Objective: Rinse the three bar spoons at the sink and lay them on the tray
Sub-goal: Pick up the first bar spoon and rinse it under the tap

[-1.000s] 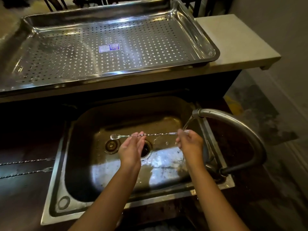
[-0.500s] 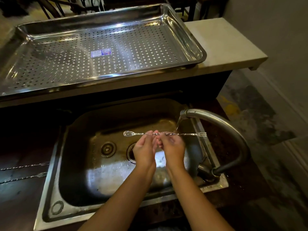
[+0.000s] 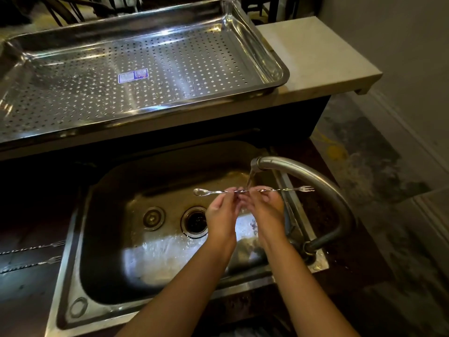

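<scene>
On the raised ledge behind the sink, the perforated steel tray [image 3: 194, 69] occupies most of the pale worktop [image 3: 315, 57] and carries no spoon; only a small label [image 3: 133, 75] lies on its floor. Below it, the sink [image 3: 116, 239] has two drain fittings in its base, and the curved tap [image 3: 315, 181] at its right side delivers a running stream into the basin. The left hand [image 3: 222, 215] and right hand [image 3: 267, 210] are raised over the basin, close together, each with its fingers closed on the twisted stem of one bar spoon [image 3: 274, 190]. This spoon is held level across the stream, bowl end to the left, fork end to the right just in front of the tap's arm; the water meets the stem between the two hands. Two further bar spoons [image 3: 52, 244] lie side by side on the dark worktop [image 3: 29, 288] left of the sink, fork ends toward the basin rim. Judged from this layout, the step in hand is the rinse of the first spoon, with none yet delivered. The next move calls for lifting the spoon clear of the stream, carrying it up over the ledge, and laying it flat on the tray, with a firm grip because the wet, thin stem is likely to slip.
</scene>
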Available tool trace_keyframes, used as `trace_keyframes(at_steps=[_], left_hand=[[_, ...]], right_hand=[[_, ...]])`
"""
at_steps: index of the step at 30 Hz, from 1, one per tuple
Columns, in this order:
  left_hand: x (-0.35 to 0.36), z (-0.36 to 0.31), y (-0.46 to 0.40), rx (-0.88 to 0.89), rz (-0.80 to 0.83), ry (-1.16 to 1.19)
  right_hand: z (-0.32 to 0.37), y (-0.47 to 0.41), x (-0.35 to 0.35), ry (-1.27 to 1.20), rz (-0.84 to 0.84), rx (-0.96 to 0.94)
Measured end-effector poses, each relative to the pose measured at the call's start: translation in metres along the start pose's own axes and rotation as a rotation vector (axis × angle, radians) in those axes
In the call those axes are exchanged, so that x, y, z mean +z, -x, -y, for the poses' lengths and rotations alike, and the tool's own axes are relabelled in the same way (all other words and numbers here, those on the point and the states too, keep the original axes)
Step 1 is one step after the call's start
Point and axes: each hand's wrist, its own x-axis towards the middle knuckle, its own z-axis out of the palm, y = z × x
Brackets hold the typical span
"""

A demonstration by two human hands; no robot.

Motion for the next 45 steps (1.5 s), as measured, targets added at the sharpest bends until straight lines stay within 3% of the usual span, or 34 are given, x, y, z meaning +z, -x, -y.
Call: trace_keyframes(at_steps=[9, 17, 23, 30, 34, 38, 41, 45], left_hand=[[0.014, 0.012, -0.001, -0.196, -0.017, 0.201], [0.024, 0.019, -0.005, -0.239, 0.03, 0.242], [0.021, 0.016, -0.011, -0.327, -0.04, 0.254], [0.012, -0.001, -0.015, -0.236, 0.095, 0.125], [0.012, -0.004, -0.012, -0.173, 0.049, -0.009], [0.013, -0.004, -0.007, -0.236, 0.114, 0.189], [0.016, -0.006, -0.004, -0.218, 0.177, 0.21], [0.017, -0.011, -0.004, -0.168, 0.071, 0.226]], right_hand=[[0.023, 0.009, -0.019, -0.106, -0.181, -0.154], [0.033, 0.01, -0.021, -0.047, -0.137, -0.202], [0.029, 0.012, -0.024, 0.0, -0.114, -0.209], [0.026, 0.012, -0.027, -0.001, -0.223, -0.216], [0.025, 0.013, -0.026, -0.032, -0.291, -0.222], [0.025, 0.011, -0.023, -0.14, -0.358, -0.196], [0.025, 0.009, -0.023, -0.226, -0.377, -0.182], [0.019, 0.012, -0.017, -0.259, -0.331, -0.15]])
